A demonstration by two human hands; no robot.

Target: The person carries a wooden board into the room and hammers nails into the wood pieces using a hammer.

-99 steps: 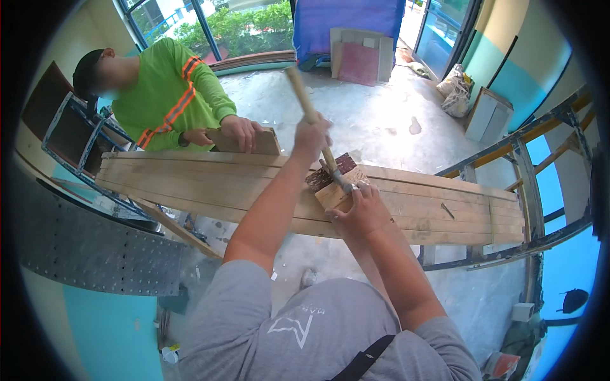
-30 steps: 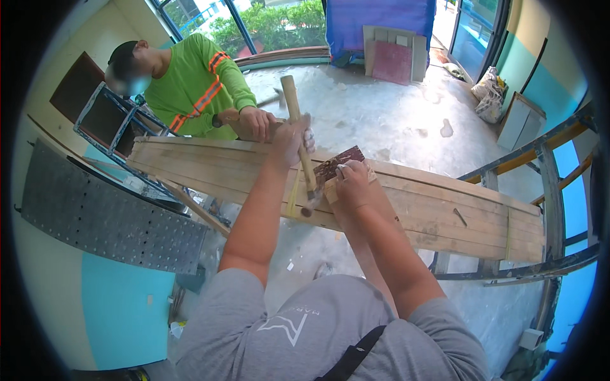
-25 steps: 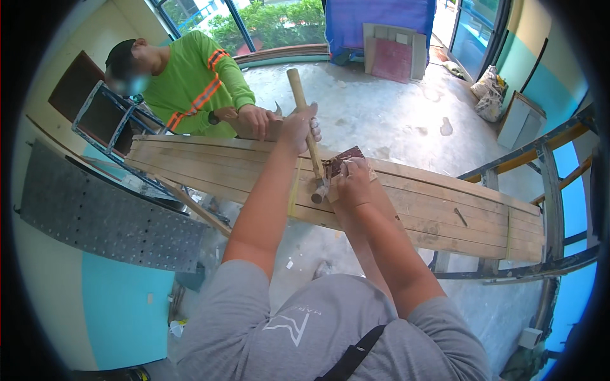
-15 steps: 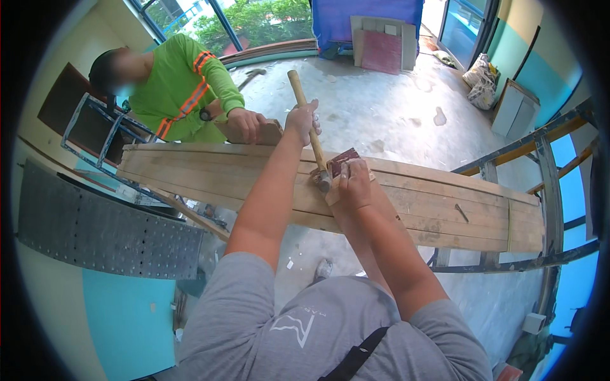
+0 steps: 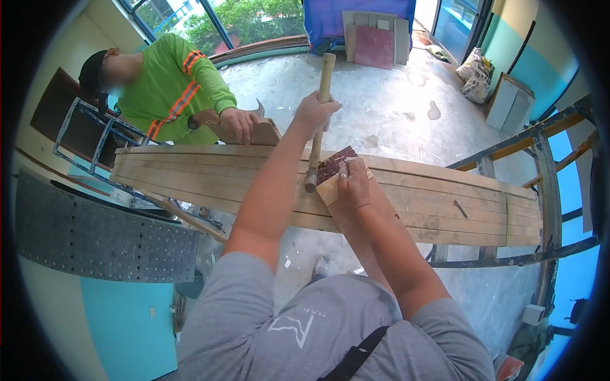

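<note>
My left hand (image 5: 314, 117) grips the wooden handle of a hammer (image 5: 327, 70), held nearly upright with its head low, just left of a wooden board's end. My right hand (image 5: 354, 187) holds that board (image 5: 346, 228), which has a flaking dark-red patch on its upper end and slants back toward my body. Under both hands runs a long stack of pale planks (image 5: 426, 197), with a loose nail or thin metal piece (image 5: 460, 208) lying on its right part.
A co-worker in green (image 5: 168, 82) holds a short board (image 5: 264, 133) across the planks. Metal frames (image 5: 540, 190) flank both plank ends. A perforated metal sheet (image 5: 108, 235) is at lower left. Panels (image 5: 375, 44) lean at the back; sacks (image 5: 473, 73) sit beside the door.
Compared with half a second ago, the hammer's handle has swung right to stand more upright, and its head has shifted left off the board's end. My right hand has stayed put.
</note>
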